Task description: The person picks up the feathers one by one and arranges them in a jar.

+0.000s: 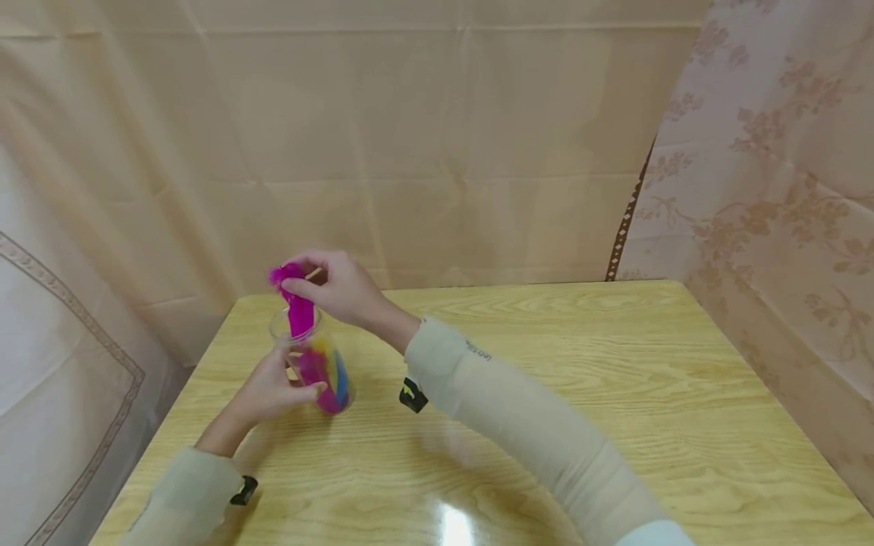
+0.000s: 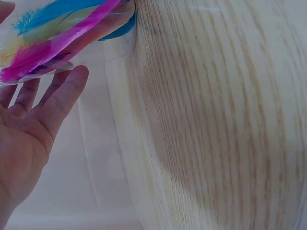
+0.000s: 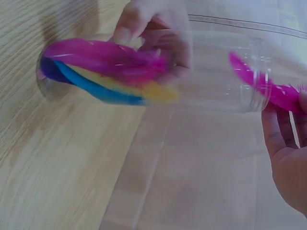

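A clear jar (image 3: 211, 69) with a ringed mouth stands upright near the table's far left corner in the head view. My left hand (image 1: 269, 387) holds it around the side, thumb toward the front. Inside the jar are a magenta feather (image 3: 91, 55), a blue one (image 3: 98, 90) and a yellow one (image 3: 160, 92), with a purple part showing near the bottom. Above the mouth, my right hand (image 1: 344, 288) pinches another magenta feather (image 1: 300, 315) by its upper end. The lower end of that feather is inside the jar's neck.
The wood-grain table (image 1: 546, 364) runs out to the right, with a bright reflection at its front. A beige cloth (image 1: 444, 152) hangs behind its far edge, and a flowered cloth (image 1: 771, 189) hangs on the right. A pale cloth (image 1: 61, 364) lies beyond the left edge.
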`<state>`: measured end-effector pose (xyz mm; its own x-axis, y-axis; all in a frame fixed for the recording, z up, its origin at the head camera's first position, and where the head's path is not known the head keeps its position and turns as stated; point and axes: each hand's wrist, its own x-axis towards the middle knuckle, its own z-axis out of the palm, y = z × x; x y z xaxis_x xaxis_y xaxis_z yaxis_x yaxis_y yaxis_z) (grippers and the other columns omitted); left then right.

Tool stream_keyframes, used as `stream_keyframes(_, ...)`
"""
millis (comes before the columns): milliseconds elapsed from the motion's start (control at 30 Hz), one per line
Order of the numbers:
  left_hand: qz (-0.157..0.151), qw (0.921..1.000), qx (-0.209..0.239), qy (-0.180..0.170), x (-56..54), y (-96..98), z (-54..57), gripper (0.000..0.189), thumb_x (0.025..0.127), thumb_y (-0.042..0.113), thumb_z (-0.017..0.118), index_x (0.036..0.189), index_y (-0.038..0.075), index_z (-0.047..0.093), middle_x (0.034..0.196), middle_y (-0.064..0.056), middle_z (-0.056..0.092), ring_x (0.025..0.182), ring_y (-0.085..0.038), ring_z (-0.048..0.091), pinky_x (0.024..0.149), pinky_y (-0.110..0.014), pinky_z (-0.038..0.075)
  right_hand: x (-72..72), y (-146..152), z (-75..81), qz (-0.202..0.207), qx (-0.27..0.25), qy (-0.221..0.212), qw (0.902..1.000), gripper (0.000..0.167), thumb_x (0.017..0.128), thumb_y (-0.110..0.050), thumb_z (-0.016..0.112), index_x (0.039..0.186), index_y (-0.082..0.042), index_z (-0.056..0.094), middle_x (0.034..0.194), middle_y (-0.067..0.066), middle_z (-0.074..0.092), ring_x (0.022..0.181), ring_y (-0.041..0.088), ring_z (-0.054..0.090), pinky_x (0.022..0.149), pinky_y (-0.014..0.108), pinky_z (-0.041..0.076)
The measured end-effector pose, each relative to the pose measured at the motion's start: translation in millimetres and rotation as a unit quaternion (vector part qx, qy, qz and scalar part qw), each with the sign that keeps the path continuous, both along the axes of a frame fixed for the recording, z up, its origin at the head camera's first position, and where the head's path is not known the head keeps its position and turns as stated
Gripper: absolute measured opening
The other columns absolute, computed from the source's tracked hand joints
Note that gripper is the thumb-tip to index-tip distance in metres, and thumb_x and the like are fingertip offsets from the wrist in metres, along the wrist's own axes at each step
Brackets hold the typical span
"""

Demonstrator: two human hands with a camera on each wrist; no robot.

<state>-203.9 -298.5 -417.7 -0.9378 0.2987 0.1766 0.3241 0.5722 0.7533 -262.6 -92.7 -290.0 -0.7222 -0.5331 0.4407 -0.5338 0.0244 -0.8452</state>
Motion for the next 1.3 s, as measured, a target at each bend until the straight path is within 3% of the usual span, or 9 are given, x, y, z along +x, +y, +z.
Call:
stream_keyframes(133,-0.007,0.9999,0.008,0.002,-1.1,0.5,-0.3,0.089,0.08,0.009,0.086,0.15,0.012,0.03,0.125,-0.018,0.059,0.099,-0.031,0.058,0.071,-0.03,0.06,-0.8,1,-3.5,0.01,-0.009,0.002,0.9999,0.024,0.097,-0.011,0.07,0.12,-0.006,0.068,0.096,0.001,0.069,0.078,0.013,0.068,0.071,0.024,0.059)
stream_keyframes(300,-0.011,0.9998,0.015,0.005,-0.3,-0.4,-0.6,0.089,0.08,0.009,0.086,0.149,0.012,0.031,0.125,-0.018,0.057,0.097,-0.03,0.057,0.071,-0.032,0.06,-0.5,-2,-5.3,0.012,-0.018,0.001,0.9998,0.025,0.097,-0.01,0.069,0.122,-0.008,0.068,0.099,0.003,0.07,0.077,0.012,0.068,0.069,0.025,0.059)
stream_keyframes(500,-0.026,0.9993,0.027,0.008,-5.2,-7.1,-4.8,0.081,0.081,0.008,0.086,0.146,0.01,0.037,0.122,-0.014,0.062,0.105,-0.027,0.061,0.076,-0.032,0.06,-1.1,-11,-7.3,0.024,0.008,0.055,0.9982,0.032,0.097,-0.008,0.069,0.129,-0.005,0.066,0.11,0.004,0.071,0.091,0.006,0.065,0.076,0.019,0.056)
stream_keyframes(700,-0.038,0.9987,0.034,0.009,-10.8,-9.2,-7.6,0.07,0.081,0.008,0.085,0.138,0.011,0.044,0.119,-0.01,0.064,0.104,-0.025,0.063,0.077,-0.033,0.06,-0.2,-12,-8.9,0.024,0.035,0.073,0.9965,0.032,0.097,-0.009,0.068,0.129,-0.004,0.066,0.11,0.003,0.072,0.087,0.004,0.065,0.077,0.019,0.056)
stream_keyframes(967,-0.035,0.9991,0.022,0.013,-10.7,-7.6,-5.3,0.071,0.081,0.008,0.085,0.138,0.012,0.044,0.121,-0.008,0.063,0.107,-0.027,0.061,0.084,-0.045,0.058,-0.4,-10,-10.3,0.021,0.034,0.077,0.9963,0.03,0.097,-0.009,0.068,0.127,-0.005,0.066,0.108,0.003,0.072,0.086,0.001,0.064,0.077,0.018,0.056)
stream_keyframes(1300,-0.037,0.9987,0.036,-0.009,-10.3,-6.9,-3.1,0.063,0.082,0.008,0.084,0.133,0.013,0.048,0.119,-0.009,0.062,0.105,-0.032,0.061,0.076,-0.033,0.061,0.7,-11,-13.4,0.01,0.029,0.057,0.9979,0.024,0.098,-0.011,0.069,0.121,-0.005,0.07,0.103,0.001,0.072,0.081,0.002,0.066,0.07,0.02,0.058)
